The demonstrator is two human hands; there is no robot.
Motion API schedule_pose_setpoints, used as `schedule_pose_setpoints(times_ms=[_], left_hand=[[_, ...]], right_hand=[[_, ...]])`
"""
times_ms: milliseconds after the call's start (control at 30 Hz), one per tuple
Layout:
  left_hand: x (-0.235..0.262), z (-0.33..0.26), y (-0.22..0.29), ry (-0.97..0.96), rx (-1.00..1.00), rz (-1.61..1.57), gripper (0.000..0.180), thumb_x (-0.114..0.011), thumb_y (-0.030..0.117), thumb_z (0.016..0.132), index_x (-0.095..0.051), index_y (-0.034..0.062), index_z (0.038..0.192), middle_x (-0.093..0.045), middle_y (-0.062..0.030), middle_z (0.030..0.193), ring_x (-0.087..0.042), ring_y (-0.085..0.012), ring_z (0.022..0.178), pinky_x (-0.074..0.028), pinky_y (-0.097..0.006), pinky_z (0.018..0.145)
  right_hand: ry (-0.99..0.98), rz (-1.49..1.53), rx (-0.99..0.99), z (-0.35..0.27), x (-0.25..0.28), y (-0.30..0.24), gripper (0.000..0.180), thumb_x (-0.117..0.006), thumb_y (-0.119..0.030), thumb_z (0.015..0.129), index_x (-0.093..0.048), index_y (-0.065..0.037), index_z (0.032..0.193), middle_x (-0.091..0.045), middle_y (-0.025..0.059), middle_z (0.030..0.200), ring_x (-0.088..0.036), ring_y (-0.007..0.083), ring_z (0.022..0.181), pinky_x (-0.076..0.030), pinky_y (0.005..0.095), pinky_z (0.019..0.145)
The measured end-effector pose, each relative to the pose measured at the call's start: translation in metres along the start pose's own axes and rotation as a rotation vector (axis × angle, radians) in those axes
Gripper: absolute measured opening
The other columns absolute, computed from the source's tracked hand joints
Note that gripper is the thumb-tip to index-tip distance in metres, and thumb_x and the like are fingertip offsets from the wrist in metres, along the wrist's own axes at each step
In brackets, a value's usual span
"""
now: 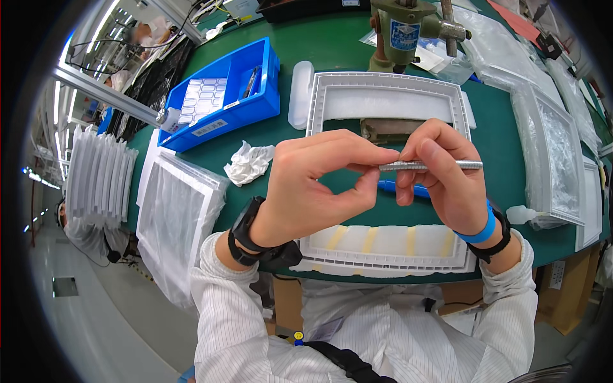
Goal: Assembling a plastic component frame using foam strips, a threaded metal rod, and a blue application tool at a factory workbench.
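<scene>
Rod (469, 165) silver-gry w/ fine cross-lines; frame (389, 77) lt gry — strips (369, 239) pale yel. Table (501, 131) dk green, bin (260, 110) bright blue, press (402, 13) olive. Sleeves (230, 313) wht w/ thin gry pinstripes — R wristband (480, 230) blue, tissue (249, 164) wht.

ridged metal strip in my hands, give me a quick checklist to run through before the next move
1. Ridged metal strip held by the right hand: ok, between thumb and fingers.
2. Left hand gripping it firmly: cannot tell; its fingertips are at the strip's left end.
3. White frame lying on the green table: ok.
4. Space between the frame's far and near rims free of loose things: not ok; a blue object shows there, partly hidden.
5. Crumpled white tissue off the frame: ok, it lies to the left.
6. Green press apart from the frame: cannot tell; its lower end appears close to the far rim.
</scene>
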State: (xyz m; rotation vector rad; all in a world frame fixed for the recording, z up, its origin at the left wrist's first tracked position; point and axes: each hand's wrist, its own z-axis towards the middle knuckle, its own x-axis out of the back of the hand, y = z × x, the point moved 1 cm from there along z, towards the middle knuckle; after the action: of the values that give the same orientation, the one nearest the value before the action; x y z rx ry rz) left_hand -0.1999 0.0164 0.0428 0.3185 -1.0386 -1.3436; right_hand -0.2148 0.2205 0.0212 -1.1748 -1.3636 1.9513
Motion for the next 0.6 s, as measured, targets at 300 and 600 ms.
schedule_pose_setpoints(times_ms=[300, 600], left_hand=[[-0.002, -0.008, -0.004, -0.029, 0.082, -0.116, 0.026, -0.058, -0.016, 0.065, -0.068, -0.0064, 0.087, -0.07, -0.0117, 0.084, -0.069, -0.016, 0.078, -0.057, -0.027, 0.072], [-0.004, -0.01, 0.003, -0.05, 0.157, -0.222, 0.026, -0.056, -0.017, 0.069, -0.066, -0.007, 0.091, -0.069, -0.0109, 0.088, -0.069, -0.0156, 0.081, -0.06, -0.029, 0.077]], right_hand=[[-0.14, 0.038, 0.003, -0.001, -0.001, 0.007, 0.018, -0.061, -0.018, 0.098, -0.055, -0.001, 0.095, -0.068, 0.0111, 0.082, -0.069, 0.0174, 0.071, -0.057, 0.0298, 0.064], [-0.144, 0.024, -0.01, -0.002, -0.002, 0.005, 0.017, -0.063, -0.016, 0.097, -0.055, -0.001, 0.097, -0.069, 0.0108, 0.087, -0.069, 0.016, 0.073, -0.056, 0.0276, 0.065]])
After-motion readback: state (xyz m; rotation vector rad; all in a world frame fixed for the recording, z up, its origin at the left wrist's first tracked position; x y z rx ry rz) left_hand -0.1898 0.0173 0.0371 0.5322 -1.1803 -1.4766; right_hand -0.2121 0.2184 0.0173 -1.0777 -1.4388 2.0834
